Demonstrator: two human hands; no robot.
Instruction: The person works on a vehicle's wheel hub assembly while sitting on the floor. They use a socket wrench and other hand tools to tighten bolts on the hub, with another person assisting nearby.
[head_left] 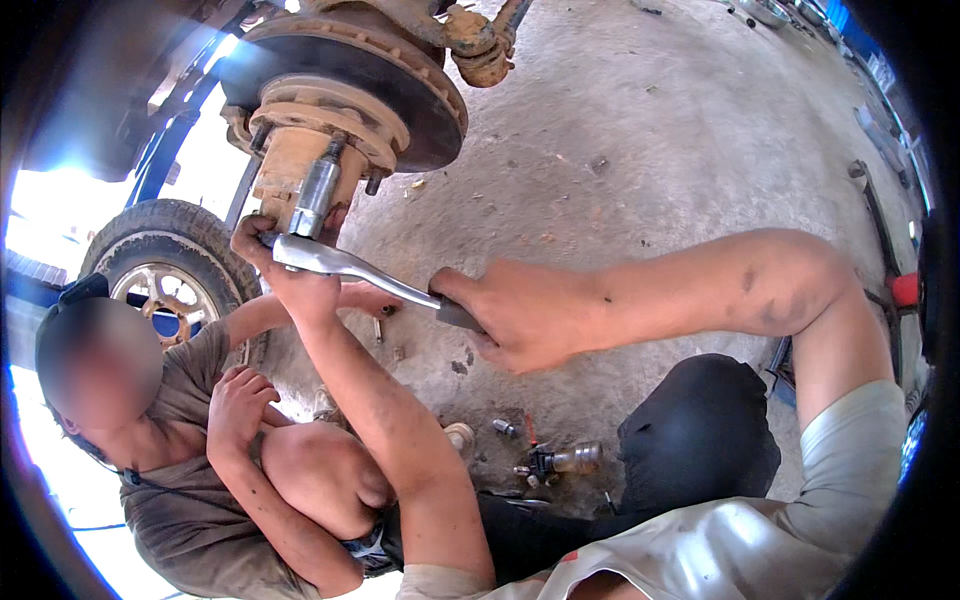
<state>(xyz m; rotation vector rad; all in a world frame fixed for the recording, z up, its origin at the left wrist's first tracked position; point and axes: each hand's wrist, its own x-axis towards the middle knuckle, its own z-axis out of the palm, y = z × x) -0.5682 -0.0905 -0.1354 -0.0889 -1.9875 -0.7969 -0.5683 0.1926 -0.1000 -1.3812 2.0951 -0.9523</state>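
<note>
My right hand (530,315) is wrapped round the dark grip of a chrome ratchet wrench (350,265). At the other end my left hand (300,285) holds the ratchet's head, its fingers curled up beside it. A long chrome socket (316,195) rises from the ratchet head and sits over a threaded stud on the rusty wheel hub (290,165). Behind the hub flange is the brake disc (400,70), dark and worn. More studs stick out of the flange, apart from the socket.
A co-worker (190,480) squats close at my left, one hand (372,300) reaching behind my left forearm. A wheel with tyre (165,265) stands behind them. An air impact wrench (565,458) and a loose socket (505,427) lie on the concrete floor (600,180) near my knee.
</note>
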